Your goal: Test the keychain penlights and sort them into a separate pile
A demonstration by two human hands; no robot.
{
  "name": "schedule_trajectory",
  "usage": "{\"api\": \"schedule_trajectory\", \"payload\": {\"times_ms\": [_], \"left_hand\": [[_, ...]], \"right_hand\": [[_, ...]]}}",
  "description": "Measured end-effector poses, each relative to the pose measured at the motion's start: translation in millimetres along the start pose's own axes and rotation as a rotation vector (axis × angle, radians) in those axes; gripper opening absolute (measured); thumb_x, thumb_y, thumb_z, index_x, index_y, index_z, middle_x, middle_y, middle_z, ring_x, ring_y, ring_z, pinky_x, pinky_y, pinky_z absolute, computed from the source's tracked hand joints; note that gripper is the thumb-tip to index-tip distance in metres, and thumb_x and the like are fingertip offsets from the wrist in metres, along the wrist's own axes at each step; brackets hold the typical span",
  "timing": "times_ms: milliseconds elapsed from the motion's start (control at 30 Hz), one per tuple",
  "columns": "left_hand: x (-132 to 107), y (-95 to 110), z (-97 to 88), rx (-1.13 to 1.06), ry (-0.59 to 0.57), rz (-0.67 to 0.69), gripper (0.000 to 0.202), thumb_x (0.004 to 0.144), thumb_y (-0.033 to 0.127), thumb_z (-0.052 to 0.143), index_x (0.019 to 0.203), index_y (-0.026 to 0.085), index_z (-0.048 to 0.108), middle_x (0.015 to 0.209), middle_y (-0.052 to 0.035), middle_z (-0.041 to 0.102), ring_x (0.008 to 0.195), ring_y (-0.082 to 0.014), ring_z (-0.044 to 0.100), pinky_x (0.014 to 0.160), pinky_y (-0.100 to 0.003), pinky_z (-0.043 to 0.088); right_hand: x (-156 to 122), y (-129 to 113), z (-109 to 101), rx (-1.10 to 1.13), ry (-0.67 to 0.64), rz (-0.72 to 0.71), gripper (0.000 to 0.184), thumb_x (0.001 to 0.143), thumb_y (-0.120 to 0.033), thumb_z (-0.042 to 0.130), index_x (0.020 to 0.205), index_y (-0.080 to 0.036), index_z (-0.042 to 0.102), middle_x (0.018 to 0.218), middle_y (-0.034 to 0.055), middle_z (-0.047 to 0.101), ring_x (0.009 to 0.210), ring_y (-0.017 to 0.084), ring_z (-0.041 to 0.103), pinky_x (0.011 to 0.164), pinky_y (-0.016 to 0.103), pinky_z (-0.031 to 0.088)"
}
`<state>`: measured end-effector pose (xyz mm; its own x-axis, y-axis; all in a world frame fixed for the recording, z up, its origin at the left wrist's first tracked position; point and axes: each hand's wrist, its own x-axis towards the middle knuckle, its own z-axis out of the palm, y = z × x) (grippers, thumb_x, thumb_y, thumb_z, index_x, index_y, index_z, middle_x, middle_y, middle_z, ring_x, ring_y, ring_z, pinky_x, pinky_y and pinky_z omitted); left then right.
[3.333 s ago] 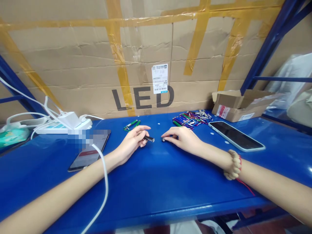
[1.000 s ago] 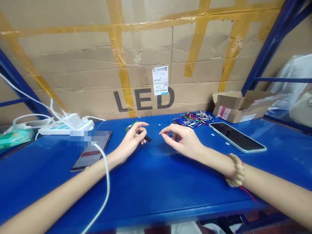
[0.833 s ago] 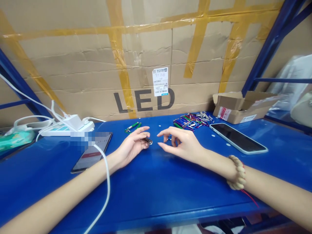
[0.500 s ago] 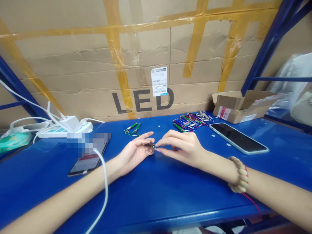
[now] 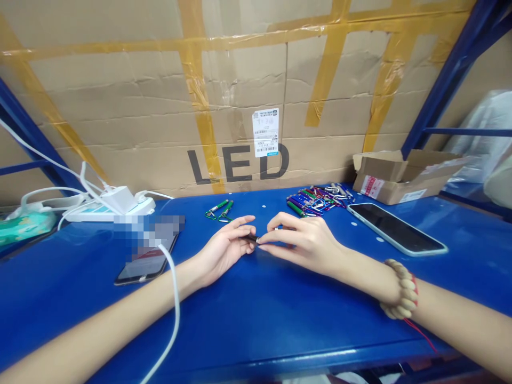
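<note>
My left hand [image 5: 226,248] holds a small black tube [image 5: 252,238], which looks like the body of a mini flashlight, between thumb and fingers. My right hand [image 5: 306,237] is pinched at the tube's right end, its thumb and fingertips meeting there. Whatever tiny piece sits between those fingertips is mostly hidden. Beyond my left hand lie two green pen-like flashlights [image 5: 220,209] with carabiner clips. Behind my right hand is a pile of small metallic flashlights with carabiners [image 5: 318,198], in blue, green, red and purple.
A phone in a pale case [image 5: 396,228] lies at right, before an open cardboard box [image 5: 404,181]. At left, another phone [image 5: 146,261] lies near a white power strip [image 5: 92,212]; a white cable [image 5: 176,304] crosses my left forearm. A large carton [image 5: 152,122] stands behind the blue table [image 5: 256,320].
The tube's open end, facing me before, is now turned toward my right fingertips and covered by them. The whole view has shifted slightly.
</note>
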<state>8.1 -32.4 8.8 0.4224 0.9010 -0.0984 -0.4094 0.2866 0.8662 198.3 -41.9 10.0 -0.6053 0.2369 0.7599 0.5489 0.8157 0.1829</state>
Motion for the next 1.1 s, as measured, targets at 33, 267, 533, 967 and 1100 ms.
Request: {"api": "schedule_trajectory", "payload": {"times_ms": [33, 267, 533, 967, 1100], "left_hand": [[-0.1, 0.3, 0.3, -0.010, -0.001, -0.011, 0.027, 0.080, -0.002, 0.047, 0.102, 0.012, 0.052, 0.072, -0.0026, 0.058, 0.059, -0.0101, 0.057, 0.056, -0.020, 0.044], [0.4, 1.4, -0.4, -0.072, -0.017, -0.100, 0.032, 0.078, -0.003, 0.047, 0.106, 0.012, 0.051, 0.069, -0.0018, 0.056, 0.046, -0.0062, 0.046, 0.046, -0.018, 0.035], [-1.3, -2.9, -0.9, -0.004, -0.069, -0.007, 0.022, 0.083, 0.004, 0.049, 0.102, 0.014, 0.055, 0.077, -0.0031, 0.056, 0.055, -0.0073, 0.048, 0.051, -0.020, 0.036], [0.1, -2.2, 0.6, -0.089, -0.044, -0.143, 0.030, 0.076, -0.001, 0.051, 0.102, 0.012, 0.054, 0.065, -0.0012, 0.057, 0.044, -0.0062, 0.041, 0.045, -0.020, 0.030], [0.3, -2.7, -1.1, -0.107, -0.075, -0.204, 0.030, 0.075, 0.000, 0.050, 0.102, 0.012, 0.054, 0.065, -0.0010, 0.057, 0.042, -0.0063, 0.039, 0.044, -0.021, 0.028]], "right_hand": [[0.5, -0.7, -0.3, -0.006, 0.002, 0.000, 0.019, 0.089, -0.031, 0.055, 0.084, -0.021, 0.071, 0.083, -0.0003, 0.066, 0.056, 0.005, 0.056, 0.049, 0.017, 0.038], [5.0, -6.6, -5.0, -0.153, 0.078, -0.090, 0.016, 0.089, -0.028, 0.057, 0.085, -0.021, 0.070, 0.077, -0.0025, 0.067, 0.056, 0.004, 0.057, 0.050, 0.018, 0.039], [4.8, -10.1, -2.7, -0.296, 0.064, -0.108, 0.018, 0.090, -0.027, 0.054, 0.082, -0.022, 0.069, 0.079, -0.0041, 0.070, 0.054, 0.005, 0.057, 0.050, 0.021, 0.036], [1.1, -9.9, -3.5, -0.290, 0.130, -0.165, 0.016, 0.088, -0.015, 0.054, 0.080, -0.022, 0.067, 0.075, -0.0050, 0.070, 0.052, 0.005, 0.053, 0.048, 0.025, 0.031], [0.9, -10.5, -6.1, -0.304, 0.135, -0.210, 0.019, 0.090, -0.016, 0.052, 0.084, -0.025, 0.067, 0.078, -0.0068, 0.071, 0.055, 0.004, 0.055, 0.048, 0.024, 0.032]]}}
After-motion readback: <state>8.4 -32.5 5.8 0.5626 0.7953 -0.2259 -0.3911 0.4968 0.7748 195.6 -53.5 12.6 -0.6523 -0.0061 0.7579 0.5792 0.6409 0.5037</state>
